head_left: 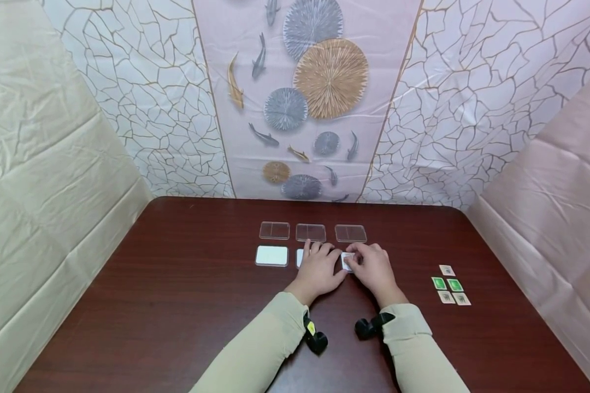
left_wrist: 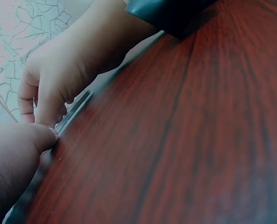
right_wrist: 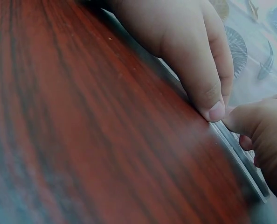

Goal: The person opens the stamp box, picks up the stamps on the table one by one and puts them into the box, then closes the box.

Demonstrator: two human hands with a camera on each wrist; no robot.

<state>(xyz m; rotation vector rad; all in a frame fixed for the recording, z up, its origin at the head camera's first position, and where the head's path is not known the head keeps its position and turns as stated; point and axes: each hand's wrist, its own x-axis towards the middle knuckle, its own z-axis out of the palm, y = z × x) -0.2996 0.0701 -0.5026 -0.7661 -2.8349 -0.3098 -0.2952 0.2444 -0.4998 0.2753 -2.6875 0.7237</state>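
Sleeves (head_left: 255, 349), thin wht. case (head_left: 344, 262) beyond

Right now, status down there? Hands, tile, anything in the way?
Right hand pinching white tile. Left hand, thumb beside it. Tile partly hidden. Middle near tray mostly hidden by left hand.

Both arms stretch forward, hands close together.
The left arm (head_left: 255, 346) and right arm (head_left: 423, 346) slant inward; the left hand (head_left: 319, 275) lies palm down, fingers (head_left: 316, 249) spread, thumb (head_left: 339, 279) outstretched, while the right hand (head_left: 376, 270) arches, its fingers bent, tips downward.
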